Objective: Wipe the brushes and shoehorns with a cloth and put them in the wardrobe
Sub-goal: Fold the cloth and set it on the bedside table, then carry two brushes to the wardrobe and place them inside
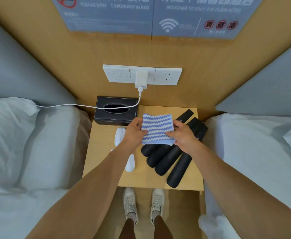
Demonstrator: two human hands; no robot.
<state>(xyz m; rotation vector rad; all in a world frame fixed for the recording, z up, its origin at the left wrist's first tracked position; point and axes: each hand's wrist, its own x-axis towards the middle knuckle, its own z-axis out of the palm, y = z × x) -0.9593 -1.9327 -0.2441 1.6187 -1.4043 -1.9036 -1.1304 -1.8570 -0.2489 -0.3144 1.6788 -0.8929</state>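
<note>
Two beds with white linen and pillows, one on the left (pixel 29 144) and one on the right (pixel 262 144), flank the scene, each backed by a grey padded headboard.

Tan wooden wall panel (pixel 141 52) at the far side, carrying grey printed notice signs (pixel 149 16) along its top.

Light wooden bedside table (pixel 105 152) between the beds; its near edge stands above a pair of pale lace-up shoes (pixel 144 204) on the floor.

White multi-gang socket and switch plate (pixel 167 76) on the wall above the table, with a white charger plug (pixel 141 78) seated in it. A white cable (pixel 72 105) runs from the plug leftward, over the tissue box, onto the left bed.

Black rectangular leather-look tissue box (pixel 117 116) with an oval slot, at the far left corner of the table.

Four black cylindrical-handled brushes (pixel 168 161) lie side by side, slanting from near left to far right, on the right half of the table. Their far ends are partly hidden by the cloth and right hand; a flat black strip (pixel 187 114) shows beyond them.

Blue-and-white wavy-striped knitted cloth (pixel 157 129), held spread above the table centre, over the brushes.

White plastic shoehorns (pixel 130 163), long and curved, lie left of the brushes, partly hidden beneath the left forearm; how many, cannot be told.

Left hand (pixel 134 131): fingers closed on the cloth's left edge.

Right hand (pixel 184 135): thumb and fingers pinching the cloth's right edge.
</note>
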